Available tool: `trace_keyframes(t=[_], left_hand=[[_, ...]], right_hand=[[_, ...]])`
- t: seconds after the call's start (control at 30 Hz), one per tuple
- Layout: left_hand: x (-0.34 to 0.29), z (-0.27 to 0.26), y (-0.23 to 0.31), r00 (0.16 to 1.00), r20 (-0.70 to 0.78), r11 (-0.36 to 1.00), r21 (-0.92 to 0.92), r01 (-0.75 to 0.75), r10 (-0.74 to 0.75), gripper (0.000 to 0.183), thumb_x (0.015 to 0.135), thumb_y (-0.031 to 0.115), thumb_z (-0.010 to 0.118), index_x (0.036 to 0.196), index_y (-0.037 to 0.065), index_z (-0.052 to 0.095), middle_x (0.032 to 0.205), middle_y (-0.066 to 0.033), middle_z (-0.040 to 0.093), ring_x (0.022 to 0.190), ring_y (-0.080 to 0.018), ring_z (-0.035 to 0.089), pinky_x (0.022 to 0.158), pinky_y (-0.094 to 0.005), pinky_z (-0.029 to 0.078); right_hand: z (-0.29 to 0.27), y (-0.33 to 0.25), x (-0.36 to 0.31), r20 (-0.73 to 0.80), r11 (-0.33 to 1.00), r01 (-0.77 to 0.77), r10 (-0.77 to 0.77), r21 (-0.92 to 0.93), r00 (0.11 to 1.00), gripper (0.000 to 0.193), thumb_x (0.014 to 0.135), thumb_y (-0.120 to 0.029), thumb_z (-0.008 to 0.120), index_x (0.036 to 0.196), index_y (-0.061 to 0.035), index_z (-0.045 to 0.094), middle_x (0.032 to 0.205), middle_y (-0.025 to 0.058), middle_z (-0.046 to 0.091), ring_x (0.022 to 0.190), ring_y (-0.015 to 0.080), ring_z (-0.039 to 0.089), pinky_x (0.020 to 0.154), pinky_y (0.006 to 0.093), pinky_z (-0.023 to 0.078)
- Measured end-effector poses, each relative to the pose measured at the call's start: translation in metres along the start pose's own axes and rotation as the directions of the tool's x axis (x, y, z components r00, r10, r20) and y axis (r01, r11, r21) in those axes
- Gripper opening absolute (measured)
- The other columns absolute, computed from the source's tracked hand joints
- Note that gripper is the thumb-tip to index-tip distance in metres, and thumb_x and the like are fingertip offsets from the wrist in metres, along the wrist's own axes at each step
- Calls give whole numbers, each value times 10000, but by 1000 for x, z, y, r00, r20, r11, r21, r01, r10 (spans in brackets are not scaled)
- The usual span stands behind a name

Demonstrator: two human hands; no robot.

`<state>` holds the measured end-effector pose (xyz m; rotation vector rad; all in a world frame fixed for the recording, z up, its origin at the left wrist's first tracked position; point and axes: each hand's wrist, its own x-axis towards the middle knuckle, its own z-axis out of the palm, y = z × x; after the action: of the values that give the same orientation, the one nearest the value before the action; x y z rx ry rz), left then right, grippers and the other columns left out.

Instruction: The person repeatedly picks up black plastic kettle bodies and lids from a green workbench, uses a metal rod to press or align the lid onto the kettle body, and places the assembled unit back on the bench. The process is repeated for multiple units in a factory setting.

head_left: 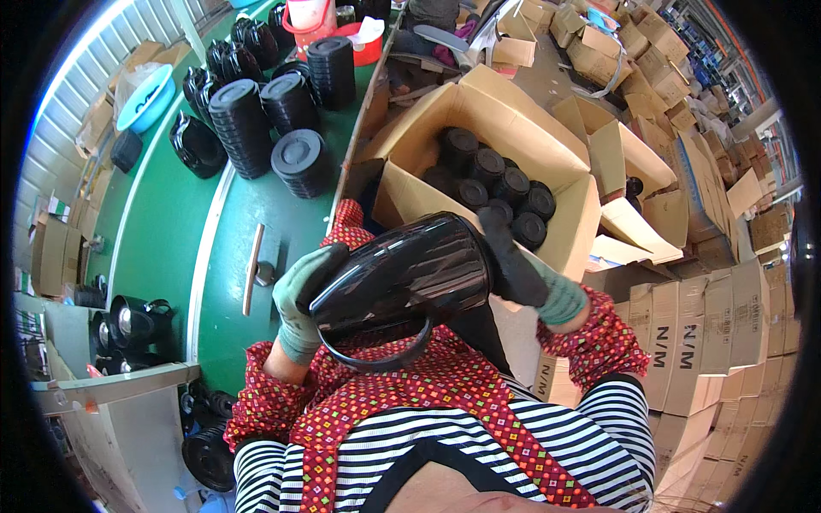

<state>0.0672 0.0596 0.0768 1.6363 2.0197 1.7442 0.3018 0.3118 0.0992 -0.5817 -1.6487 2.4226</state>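
Between my two hands a glossy black jug [410, 269] lies tilted on its side, its loop handle hanging toward my lap. My left hand [306, 295], in a grey-green glove with dark fingers, grips the narrower left end. At the wide right end, my right hand [523, 272] presses its dark-coated glove against the jug; some fingertips are hidden. Left of the jug, a hammer [253, 269] with a wooden handle lies on the green workbench [224, 329]. An open cardboard box [575, 224] beyond my right hand has several black, round-topped containers [510, 184] inside.
Stacks of black lids [235, 128] and more black jugs [197, 145] stand on the far bench. Dark pots [141, 321] sit at the left. A blue basin [147, 96] and a red bucket [310, 26] are farther back. Cartons [684, 333] are piled on the right.
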Motion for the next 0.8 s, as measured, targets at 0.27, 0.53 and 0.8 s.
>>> trace_keyframes(t=[0.27, 0.53, 0.8], left_hand=[[5, 7, -23, 898, 91, 873, 211, -440, 430, 636, 743, 420, 923, 1259, 95, 742, 1221, -77, 746, 1083, -295, 723, 1034, -446, 523], [20, -41, 38, 978, 67, 965, 160, -206, 197, 578, 814, 289, 876, 1219, -80, 693, 1136, -221, 759, 1039, -334, 761, 926, -443, 610], [-2, 3, 11, 819, 545, 556, -631, 541, -179, 515, 1082, 221, 582, 1538, 11, 472, 1624, -151, 446, 1465, -256, 463, 1262, -423, 340]], right_hand=[[35, -34, 9, 635, 125, 867, -632, -482, 444, 932, 933, -573, 721, 1623, -46, 382, 1703, 318, 206, 1582, 510, 189, 1269, 611, 161], [56, -38, 22, 77, 943, -85, 63, 322, 995, 753, 1084, -545, 532, 1585, 5, 417, 1508, 143, 553, 1286, 211, 619, 1141, 352, 460], [52, -54, 6, 693, -11, 870, -610, -492, 384, 1136, 786, -667, 774, 1639, -48, 349, 1709, 335, 163, 1572, 533, 197, 1271, 598, 170]])
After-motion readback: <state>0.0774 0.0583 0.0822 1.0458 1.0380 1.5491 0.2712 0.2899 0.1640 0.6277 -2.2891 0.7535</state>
